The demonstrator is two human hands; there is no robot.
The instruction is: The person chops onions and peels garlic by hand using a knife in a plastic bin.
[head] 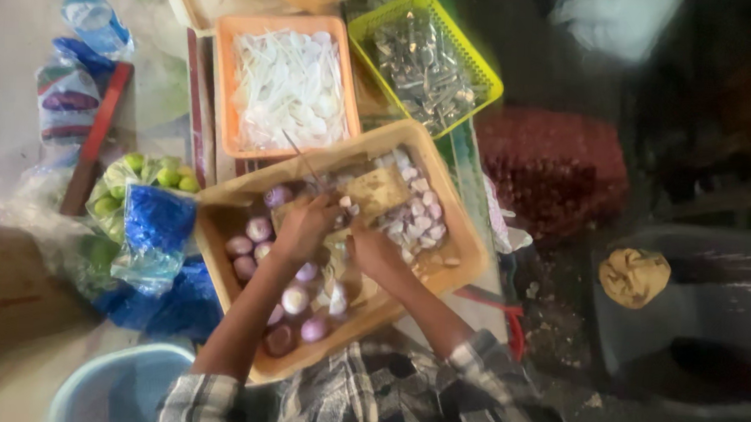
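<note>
A tan plastic tray sits on my lap. Whole peeled purple onions lie in its left half. Cut onion pieces are heaped at its right, beside a small wooden board. My left hand is over the middle of the tray, closed on a thin knife whose blade points away from me. My right hand is just to the right of it, fingers curled on an onion piece over the board. The frame is blurred.
Beyond the tray stand an orange basket of white plastic spoons and a yellow-green basket of metal cutlery. Bagged limes and a blue plastic bag lie left. A blue bucket is near left, a red mesh sack right.
</note>
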